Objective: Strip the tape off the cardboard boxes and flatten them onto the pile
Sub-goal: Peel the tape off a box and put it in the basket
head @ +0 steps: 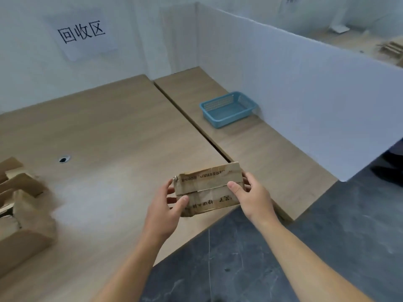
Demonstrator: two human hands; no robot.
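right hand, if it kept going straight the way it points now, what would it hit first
The cardboard box it grips: the right hand points forward and leftward, its fingers round the box's right end. Past it probably only the table, though depth is unclear.

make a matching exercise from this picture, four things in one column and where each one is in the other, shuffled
Things
1. cardboard box
2. blue basket
3. paper sign
4. cardboard pile

Places
a. stuck on the wall, upper left
b. held between the left hand and the right hand
c. on the table, at the left edge of the view
d. beside the white partition

Pairs: 1-b, 2-d, 3-a, 4-c
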